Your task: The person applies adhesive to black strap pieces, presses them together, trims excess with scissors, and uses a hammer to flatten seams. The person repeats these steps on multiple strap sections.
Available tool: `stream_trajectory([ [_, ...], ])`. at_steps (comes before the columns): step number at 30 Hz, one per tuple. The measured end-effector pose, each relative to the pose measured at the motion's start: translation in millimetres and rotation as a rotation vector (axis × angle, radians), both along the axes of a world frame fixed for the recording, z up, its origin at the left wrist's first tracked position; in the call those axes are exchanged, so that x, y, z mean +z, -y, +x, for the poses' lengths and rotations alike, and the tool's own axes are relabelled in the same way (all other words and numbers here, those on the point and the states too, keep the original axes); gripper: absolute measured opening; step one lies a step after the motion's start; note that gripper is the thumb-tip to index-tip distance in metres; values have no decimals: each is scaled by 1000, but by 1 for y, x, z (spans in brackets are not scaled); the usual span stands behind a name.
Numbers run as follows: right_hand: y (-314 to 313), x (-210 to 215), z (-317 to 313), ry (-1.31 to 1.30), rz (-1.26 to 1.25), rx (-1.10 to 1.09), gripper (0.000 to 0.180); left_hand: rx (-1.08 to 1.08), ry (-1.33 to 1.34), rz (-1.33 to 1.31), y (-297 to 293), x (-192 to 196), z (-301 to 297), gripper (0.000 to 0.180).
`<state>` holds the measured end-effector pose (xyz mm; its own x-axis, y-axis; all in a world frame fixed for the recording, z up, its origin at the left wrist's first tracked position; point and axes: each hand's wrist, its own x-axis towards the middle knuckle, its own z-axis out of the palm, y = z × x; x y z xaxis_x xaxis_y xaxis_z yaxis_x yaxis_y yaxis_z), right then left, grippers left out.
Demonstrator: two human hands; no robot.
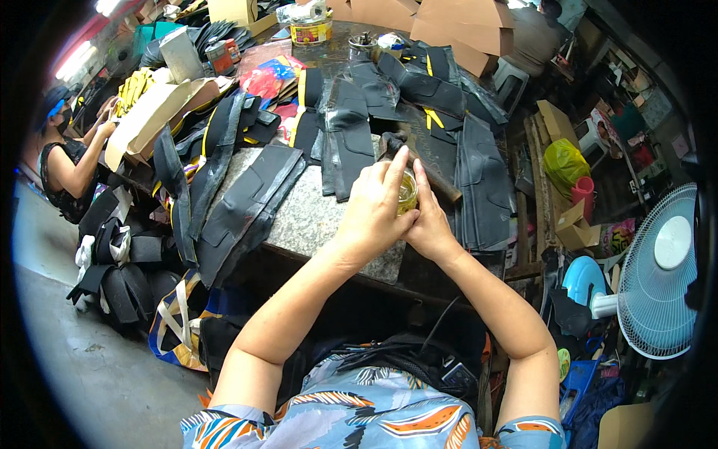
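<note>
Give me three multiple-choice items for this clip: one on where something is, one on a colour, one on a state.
1. Where is the electric fan?
A. to the person's right
B. on the stone slab
C. behind the co-worker

2. What colour is the small jar?
A. red
B. clear yellowish
C. black

3. How do the hands hold the jar?
A. left hand alone
B. neither touches it
C. left hand and right hand both on it

Key: 1 A, it stands at the right edge; 2 B, yellowish glass shows between the fingers; 3 C, both hands close around it.
</note>
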<state>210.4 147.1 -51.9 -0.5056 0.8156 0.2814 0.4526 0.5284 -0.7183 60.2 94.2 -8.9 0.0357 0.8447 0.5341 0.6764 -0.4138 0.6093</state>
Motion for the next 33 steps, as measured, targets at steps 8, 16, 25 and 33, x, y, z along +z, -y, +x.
stream_trajectory([
  [8,6,14,33,68,-172,272,127,-97,413,-305,14,-9,-38,51],
  [16,15,20,29,113,-142,288,118,-167,465,-261,19,-44,-31,34],
  [25,20,23,28,143,-151,220,103,157,580,-152,24,-3,-21,27],
  [33,16,17,26,88,-18,272,99,-83,-174,180,28,15,5,59],
])
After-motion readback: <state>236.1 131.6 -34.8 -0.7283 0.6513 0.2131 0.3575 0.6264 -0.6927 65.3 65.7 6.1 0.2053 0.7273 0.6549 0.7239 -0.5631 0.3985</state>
